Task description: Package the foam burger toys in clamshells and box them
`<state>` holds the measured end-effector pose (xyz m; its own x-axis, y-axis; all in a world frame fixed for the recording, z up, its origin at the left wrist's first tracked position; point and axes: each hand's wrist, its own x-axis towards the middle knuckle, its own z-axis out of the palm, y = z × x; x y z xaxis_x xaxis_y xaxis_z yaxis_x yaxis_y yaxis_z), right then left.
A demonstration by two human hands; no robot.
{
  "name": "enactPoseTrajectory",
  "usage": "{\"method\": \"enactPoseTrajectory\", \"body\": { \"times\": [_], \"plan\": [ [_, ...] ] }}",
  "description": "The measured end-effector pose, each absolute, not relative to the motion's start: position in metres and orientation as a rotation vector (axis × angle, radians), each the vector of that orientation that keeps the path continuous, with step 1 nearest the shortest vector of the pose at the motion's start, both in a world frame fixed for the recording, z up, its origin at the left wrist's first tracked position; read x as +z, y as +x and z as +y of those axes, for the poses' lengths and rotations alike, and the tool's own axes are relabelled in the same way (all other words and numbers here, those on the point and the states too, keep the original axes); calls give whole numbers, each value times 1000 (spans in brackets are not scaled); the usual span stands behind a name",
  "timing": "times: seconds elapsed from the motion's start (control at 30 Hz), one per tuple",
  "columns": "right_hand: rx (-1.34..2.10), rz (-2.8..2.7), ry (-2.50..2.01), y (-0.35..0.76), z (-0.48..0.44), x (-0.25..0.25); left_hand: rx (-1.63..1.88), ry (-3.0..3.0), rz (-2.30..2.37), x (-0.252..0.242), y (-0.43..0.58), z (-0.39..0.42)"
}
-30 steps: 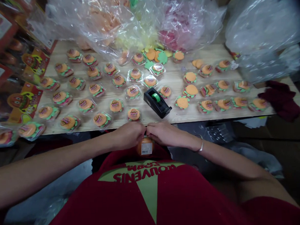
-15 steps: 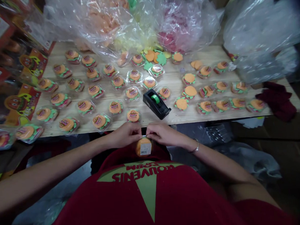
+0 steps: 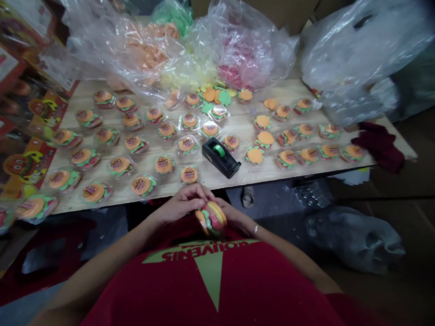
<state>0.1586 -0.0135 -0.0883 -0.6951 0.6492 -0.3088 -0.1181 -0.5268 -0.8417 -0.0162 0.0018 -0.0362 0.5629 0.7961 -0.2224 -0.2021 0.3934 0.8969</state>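
Note:
Close to my body, just below the table edge, a packaged toy burger [image 3: 212, 219] is turned on its side, its orange, green, pink and yellow layers showing. My left hand [image 3: 186, 201] grips its upper left part with thumb and fingers. Behind the burger, my right hand [image 3: 231, 212] holds it from the right; most of those fingers are hidden. Above the hands, a black tape dispenser [image 3: 221, 158] with a green roll stands on the table. A packaged burger [image 3: 189, 175] with a printed label on top lies nearest to my left hand.
Several packaged burgers cover the wooden table [image 3: 161, 184]. Loose orange and green pieces [image 3: 222, 97] lie at the back, before plastic bags of coloured parts [image 3: 248, 51]. Printed boxes [image 3: 30, 157] stand at the left; a dark red cloth [image 3: 378, 144] lies at the right edge.
The burger has been turned from its flat, barcode-stickered face onto its side. My hands have shifted from pinching its upper edge to holding it around the sides. The view has moved slightly.

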Motion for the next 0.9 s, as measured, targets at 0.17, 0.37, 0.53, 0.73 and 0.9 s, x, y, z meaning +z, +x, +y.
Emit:
{"method": "enactPoseTrajectory", "body": {
  "times": [0.17, 0.37, 0.53, 0.73, 0.9],
  "plan": [
    [1941, -1279, -1024, 190, -17, -68, 815, 836, 1039, -37, -8, -22],
    [1388, -1542, -1116, 206, -33, -33, 816, 923, 1106, -37, -5, -27],
    [1390, -1519, -1220, 197, -41, -32, 806, 812, 1197, -41, -3, -32],
    [1600, -1358, -1174, 189, -27, -42, 672, 706, 1083, -27, 3, -27],
    [1661, -1185, -1188, 186, -31, -55, 809, 639, 1184, -28, 8, -24]
  ]
}}
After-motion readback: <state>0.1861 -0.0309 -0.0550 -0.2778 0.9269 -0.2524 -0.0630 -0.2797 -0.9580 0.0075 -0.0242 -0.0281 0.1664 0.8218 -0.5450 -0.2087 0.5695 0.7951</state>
